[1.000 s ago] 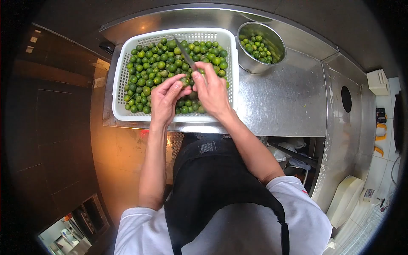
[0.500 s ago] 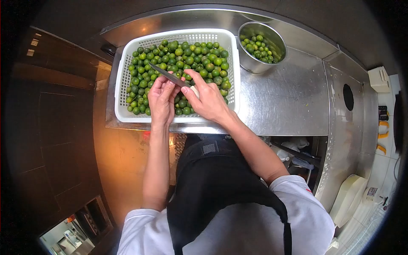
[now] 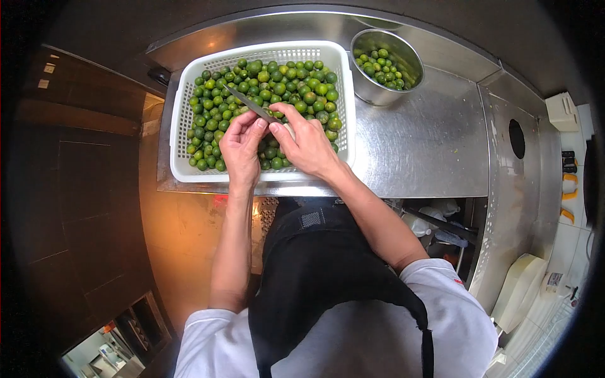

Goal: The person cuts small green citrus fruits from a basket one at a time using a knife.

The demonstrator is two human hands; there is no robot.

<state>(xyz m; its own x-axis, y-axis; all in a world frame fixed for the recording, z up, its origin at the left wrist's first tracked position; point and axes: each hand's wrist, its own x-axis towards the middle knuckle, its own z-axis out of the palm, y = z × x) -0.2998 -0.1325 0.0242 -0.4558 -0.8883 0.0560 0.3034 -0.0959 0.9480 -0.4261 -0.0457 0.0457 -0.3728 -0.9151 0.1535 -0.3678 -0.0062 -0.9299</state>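
A white perforated basket [image 3: 174,135] full of small green citrus fruits [image 3: 220,101] sits on the steel counter. Over its front part, my right hand [image 3: 307,142] is closed on the pale handle of a knife [image 3: 249,103], whose blade points up and to the left. My left hand [image 3: 242,150] is beside it, fingers pinched together beneath the blade. Whatever lies between those fingers is hidden by the knife and fingertips. Behind the basket's right side stands a round steel pot [image 3: 378,99] partly filled with the same kind of fruit.
The steel counter [image 3: 428,145] runs right to a section with a dark round hole [image 3: 516,139]. A raised metal edge lines its back. Under the counter, a shelf holds bags and cloths [image 3: 449,234]. A pale bin-like object [image 3: 520,293] stands at the lower right.
The knife has swung from pointing up over the basket to lying across above my left fingertips. A green fruit seen earlier in my left fingers is now out of sight.
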